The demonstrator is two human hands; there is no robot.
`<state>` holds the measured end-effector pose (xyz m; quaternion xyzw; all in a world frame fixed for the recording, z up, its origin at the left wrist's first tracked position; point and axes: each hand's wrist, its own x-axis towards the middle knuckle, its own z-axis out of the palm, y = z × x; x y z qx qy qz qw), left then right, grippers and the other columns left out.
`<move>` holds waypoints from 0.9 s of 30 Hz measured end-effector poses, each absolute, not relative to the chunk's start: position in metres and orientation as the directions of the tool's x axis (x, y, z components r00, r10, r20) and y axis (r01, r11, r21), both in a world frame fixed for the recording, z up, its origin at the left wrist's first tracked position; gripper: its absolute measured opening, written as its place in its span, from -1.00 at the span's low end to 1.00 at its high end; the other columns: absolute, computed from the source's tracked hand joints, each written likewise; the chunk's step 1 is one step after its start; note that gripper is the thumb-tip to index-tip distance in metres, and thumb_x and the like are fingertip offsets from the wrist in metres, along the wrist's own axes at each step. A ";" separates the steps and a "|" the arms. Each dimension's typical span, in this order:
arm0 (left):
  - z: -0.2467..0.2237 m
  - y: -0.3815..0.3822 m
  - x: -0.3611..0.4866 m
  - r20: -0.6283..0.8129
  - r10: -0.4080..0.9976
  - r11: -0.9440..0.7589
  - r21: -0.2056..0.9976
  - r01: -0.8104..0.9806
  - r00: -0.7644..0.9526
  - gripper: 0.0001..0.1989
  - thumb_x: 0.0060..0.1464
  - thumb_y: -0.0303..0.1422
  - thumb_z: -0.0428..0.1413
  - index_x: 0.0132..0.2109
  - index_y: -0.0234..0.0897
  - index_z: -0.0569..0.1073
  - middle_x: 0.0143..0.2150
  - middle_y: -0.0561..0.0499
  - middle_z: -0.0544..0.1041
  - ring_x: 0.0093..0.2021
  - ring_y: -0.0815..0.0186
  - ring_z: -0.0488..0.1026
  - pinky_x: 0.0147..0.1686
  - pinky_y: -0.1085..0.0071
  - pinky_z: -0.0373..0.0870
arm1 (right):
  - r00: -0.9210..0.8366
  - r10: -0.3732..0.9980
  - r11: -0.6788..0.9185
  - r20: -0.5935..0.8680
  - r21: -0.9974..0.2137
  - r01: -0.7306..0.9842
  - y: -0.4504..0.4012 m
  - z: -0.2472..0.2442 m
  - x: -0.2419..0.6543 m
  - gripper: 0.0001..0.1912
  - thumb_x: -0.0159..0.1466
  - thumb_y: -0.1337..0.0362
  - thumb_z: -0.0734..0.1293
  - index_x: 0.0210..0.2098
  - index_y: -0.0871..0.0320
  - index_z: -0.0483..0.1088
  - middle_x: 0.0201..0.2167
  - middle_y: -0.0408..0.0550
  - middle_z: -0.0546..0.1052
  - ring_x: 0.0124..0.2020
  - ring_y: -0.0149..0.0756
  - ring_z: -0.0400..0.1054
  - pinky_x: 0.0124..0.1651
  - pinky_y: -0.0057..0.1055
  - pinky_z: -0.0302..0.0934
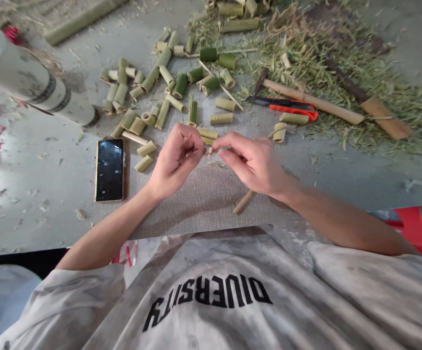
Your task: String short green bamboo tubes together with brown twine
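With thumbs and fingertips pinched in, the left hand and right hand are both clamped on a small pale-tan piece between them; finer detail too small to tell. Short green bamboo tubes just beyond the fingertips, black rectangular phone off left, orange-and-black utility knife beyond, rightward; round brown stick bodyward of the right fingers.

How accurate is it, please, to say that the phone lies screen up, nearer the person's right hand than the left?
Only the side is wrong: the head view shows the phone, screen up, nearer the left hand than the right hand.
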<state>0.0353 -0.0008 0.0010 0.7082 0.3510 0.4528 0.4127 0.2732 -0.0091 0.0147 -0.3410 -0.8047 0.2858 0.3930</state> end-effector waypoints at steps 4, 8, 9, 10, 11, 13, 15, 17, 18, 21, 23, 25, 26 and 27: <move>0.000 -0.003 0.036 0.377 0.854 -0.438 0.893 0.105 0.358 -0.69 0.48 -0.01 0.23 -0.05 -0.10 0.39 -0.27 0.06 0.45 -0.36 0.35 0.36 -0.36 0.28 0.35 | -0.464 0.734 0.670 0.496 -0.637 0.380 -0.005 0.010 0.272 -0.76 0.64 0.29 0.22 -0.07 0.08 0.53 -0.27 -0.08 0.62 -0.34 -0.29 0.43 -0.20 -0.32 0.30; -0.004 -0.004 0.036 0.394 0.846 -0.460 0.881 0.116 0.360 -0.84 0.47 -0.16 0.23 -0.01 -0.07 0.43 -0.29 0.08 0.46 -0.35 0.32 0.40 -0.34 0.28 0.38 | -0.497 0.716 0.687 0.491 -0.623 0.374 -0.005 0.003 0.270 -0.74 0.60 0.42 0.17 0.02 0.08 0.48 -0.13 -0.02 0.64 -0.16 -0.22 0.52 -0.05 -0.28 0.39; -0.005 -0.004 0.036 0.403 0.837 -0.472 0.874 0.117 0.369 -0.88 0.46 -0.23 0.23 0.02 -0.07 0.44 -0.29 0.09 0.47 -0.35 0.32 0.41 -0.33 0.28 0.38 | -0.494 0.724 0.678 0.482 -0.629 0.379 -0.006 0.002 0.269 -0.73 0.59 0.44 0.16 0.03 0.07 0.47 -0.12 -0.03 0.64 -0.15 -0.21 0.53 -0.06 -0.28 0.39; -0.006 -0.004 0.036 0.415 0.829 -0.487 0.866 0.118 0.376 -0.88 0.44 -0.29 0.22 0.04 -0.06 0.45 -0.30 0.10 0.47 -0.34 0.32 0.41 -0.32 0.29 0.38 | -0.487 0.734 0.668 0.473 -0.633 0.392 -0.007 0.001 0.269 -0.72 0.58 0.45 0.16 0.03 0.06 0.46 -0.12 -0.03 0.64 -0.15 -0.21 0.53 -0.07 -0.28 0.39; -0.007 -0.004 0.036 0.425 0.821 -0.500 0.858 0.120 0.381 -0.85 0.42 -0.35 0.21 0.07 -0.06 0.46 -0.31 0.11 0.47 -0.34 0.32 0.41 -0.31 0.30 0.38 | -0.481 0.743 0.659 0.466 -0.633 0.406 -0.007 0.001 0.268 -0.74 0.58 0.44 0.17 0.03 0.06 0.45 -0.12 -0.03 0.64 -0.16 -0.20 0.53 -0.10 -0.29 0.37; -0.008 -0.004 0.035 0.426 0.821 -0.507 0.850 0.142 0.380 -0.78 0.40 -0.41 0.19 0.12 -0.08 0.47 -0.30 0.11 0.47 -0.34 0.34 0.42 -0.28 0.32 0.39 | -0.473 0.749 0.655 0.464 -0.623 0.427 -0.008 0.000 0.268 -0.81 0.58 0.41 0.22 -0.01 0.06 0.45 -0.14 -0.04 0.64 -0.21 -0.22 0.50 -0.16 -0.29 0.32; -0.007 -0.004 0.034 0.418 0.835 -0.498 0.851 0.167 0.357 -0.76 0.38 -0.43 0.20 0.13 -0.09 0.49 -0.30 0.12 0.47 -0.34 0.35 0.41 -0.26 0.33 0.39 | -0.477 0.741 0.666 0.473 -0.607 0.434 -0.008 0.000 0.269 -0.88 0.59 0.36 0.27 -0.04 0.07 0.46 -0.16 -0.05 0.64 -0.27 -0.25 0.47 -0.19 -0.30 0.28; -0.006 -0.004 0.033 0.411 0.843 -0.493 0.849 0.190 0.348 -0.76 0.38 -0.43 0.20 0.13 -0.09 0.49 -0.31 0.12 0.46 -0.35 0.36 0.40 -0.26 0.34 0.38 | -0.490 0.721 0.688 0.489 -0.587 0.427 -0.007 -0.001 0.269 -0.87 0.60 0.32 0.29 -0.07 0.09 0.49 -0.19 -0.05 0.64 -0.29 -0.27 0.46 -0.21 -0.31 0.25; -0.006 -0.004 0.033 0.409 0.842 -0.495 0.846 0.200 0.353 -0.75 0.38 -0.44 0.19 0.13 -0.09 0.49 -0.32 0.13 0.45 -0.36 0.36 0.40 -0.27 0.34 0.38 | -0.496 0.713 0.697 0.495 -0.580 0.422 -0.006 -0.001 0.270 -0.85 0.61 0.31 0.29 -0.08 0.10 0.51 -0.21 -0.05 0.65 -0.29 -0.28 0.47 -0.21 -0.31 0.24; -0.005 -0.005 0.033 0.415 0.822 -0.522 0.822 0.226 0.389 -0.71 0.35 -0.49 0.18 0.15 -0.11 0.48 -0.33 0.14 0.47 -0.36 0.36 0.41 -0.27 0.35 0.40 | -0.510 0.700 0.707 0.500 -0.583 0.399 -0.005 -0.002 0.270 -0.80 0.61 0.29 0.29 -0.09 0.11 0.56 -0.22 -0.04 0.69 -0.28 -0.28 0.51 -0.20 -0.32 0.26; -0.005 -0.006 0.034 0.427 0.808 -0.543 0.807 0.232 0.406 -0.68 0.30 -0.51 0.19 0.15 -0.12 0.48 -0.32 0.13 0.51 -0.35 0.36 0.45 -0.27 0.36 0.43 | -0.508 0.705 0.700 0.494 -0.600 0.388 -0.005 -0.002 0.270 -0.79 0.60 0.31 0.28 -0.08 0.12 0.58 -0.19 -0.03 0.72 -0.25 -0.27 0.55 -0.17 -0.32 0.30; -0.005 -0.006 0.034 0.436 0.796 -0.558 0.798 0.228 0.420 -0.64 0.26 -0.54 0.18 0.14 -0.14 0.47 -0.29 0.12 0.56 -0.34 0.37 0.51 -0.26 0.37 0.46 | -0.506 0.711 0.693 0.489 -0.612 0.382 -0.005 -0.002 0.271 -0.79 0.57 0.34 0.29 -0.08 0.11 0.59 -0.17 -0.03 0.74 -0.24 -0.26 0.57 -0.16 -0.32 0.31; -0.004 -0.006 0.035 0.437 0.791 -0.561 0.797 0.224 0.427 -0.63 0.26 -0.56 0.18 0.14 -0.14 0.47 -0.29 0.12 0.58 -0.34 0.37 0.53 -0.26 0.38 0.47 | -0.507 0.710 0.693 0.489 -0.612 0.380 -0.005 -0.002 0.271 -0.79 0.57 0.34 0.29 -0.09 0.12 0.60 -0.17 -0.04 0.74 -0.24 -0.27 0.57 -0.16 -0.33 0.31; -0.004 -0.007 0.035 0.434 0.790 -0.561 0.796 0.226 0.433 -0.63 0.26 -0.57 0.17 0.15 -0.14 0.47 -0.28 0.13 0.59 -0.34 0.37 0.55 -0.25 0.39 0.48 | -0.508 0.708 0.697 0.492 -0.605 0.385 -0.005 -0.002 0.271 -0.79 0.57 0.34 0.30 -0.09 0.12 0.60 -0.18 -0.04 0.74 -0.25 -0.27 0.56 -0.18 -0.33 0.30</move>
